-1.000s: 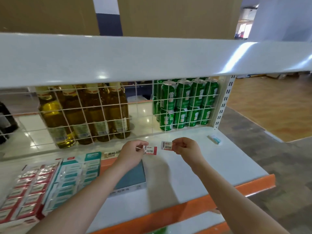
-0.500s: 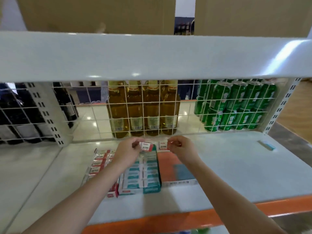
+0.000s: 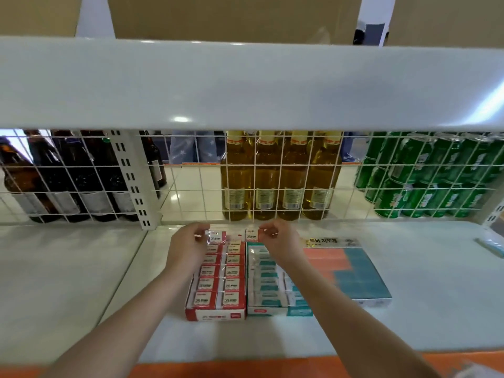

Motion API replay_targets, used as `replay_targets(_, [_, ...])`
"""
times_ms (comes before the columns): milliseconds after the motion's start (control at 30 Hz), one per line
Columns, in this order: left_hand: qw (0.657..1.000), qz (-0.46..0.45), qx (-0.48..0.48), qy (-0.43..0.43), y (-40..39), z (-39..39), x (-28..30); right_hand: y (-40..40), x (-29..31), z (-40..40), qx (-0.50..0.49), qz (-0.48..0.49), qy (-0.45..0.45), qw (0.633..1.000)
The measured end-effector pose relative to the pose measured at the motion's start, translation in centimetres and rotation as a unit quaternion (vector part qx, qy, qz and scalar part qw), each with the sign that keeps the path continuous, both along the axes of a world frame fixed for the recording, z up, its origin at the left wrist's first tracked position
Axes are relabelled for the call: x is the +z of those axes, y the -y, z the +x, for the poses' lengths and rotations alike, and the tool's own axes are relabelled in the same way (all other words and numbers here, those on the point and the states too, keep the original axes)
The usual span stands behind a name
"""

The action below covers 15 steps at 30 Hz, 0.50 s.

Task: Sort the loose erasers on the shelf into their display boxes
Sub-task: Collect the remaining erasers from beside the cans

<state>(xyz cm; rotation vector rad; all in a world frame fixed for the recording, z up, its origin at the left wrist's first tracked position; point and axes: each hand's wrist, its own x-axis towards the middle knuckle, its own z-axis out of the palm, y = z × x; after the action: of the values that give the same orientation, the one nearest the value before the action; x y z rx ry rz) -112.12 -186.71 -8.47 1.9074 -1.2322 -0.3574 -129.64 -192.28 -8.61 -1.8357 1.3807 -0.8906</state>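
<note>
- A wide white top shelf (image 3: 245, 83) is being seen across the whole upper part of the view.
- A white lower shelf (image 3: 409, 309) with an orange front edge is being used to hold the boxes.
- A white wire grid (image 3: 191, 186) is being seen at the back of the lower shelf.
- Dark bottles (image 3: 68, 181), yellow bottles (image 3: 278, 178) and green cans (image 3: 425, 178) are being kept behind the grid, from left to right.
- A flat orange and teal box (image 3: 357, 271) is being seen lying on the right, just beside the teal display box.
- A red display box (image 3: 216, 285) is being filled with two rows of red and white erasers.
- A teal display box (image 3: 270, 285) is being seen touching the right side of the red one, and part of it is being hidden by the right arm.
- The left hand (image 3: 188, 245) is being held over the far end of the red box, and a red eraser (image 3: 216, 237) is being pinched in its fingertips.
- The right hand (image 3: 278, 241) is being held apart from the left, and a second red eraser (image 3: 251, 236) is being pinched in it above the far end of the boxes.
- A small teal thing, maybe a loose eraser (image 3: 491, 245), is being seen blurred at the far right of the shelf.
</note>
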Motion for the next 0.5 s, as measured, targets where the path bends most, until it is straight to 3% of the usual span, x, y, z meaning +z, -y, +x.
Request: replay_targets(500, [0.997,0.075,-0.032,0.011,2.1,1.6,-0.5,1.3,0.1,3.4,0.058,0.088,-0.069,0.992])
